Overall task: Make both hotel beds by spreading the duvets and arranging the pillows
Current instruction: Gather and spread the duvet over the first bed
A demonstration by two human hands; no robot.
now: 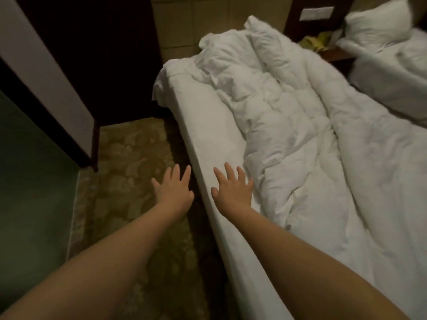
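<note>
Fingers (230,170) spread wide on both hands, gripping nothing. Danger from here, likely: snatch one loose fold and the crumpled duvet (288,135) drags into a tighter heap, or slides off the far side, instead of spreading. Both arms reach straight out, palms down: right hand (232,190) over the bare edge of the near bed (203,125), just beside the duvet, left hand (174,189) out over the carpet (129,158). Beyond, a pillow (376,24) sits on the second bed (388,84).

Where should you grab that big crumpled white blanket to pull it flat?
Probably pinch the crumpled white duvet along its bunched long edge beside the right hand, coming from the near side. It is heaped away from here, leaving a bare sheet strip.
</note>
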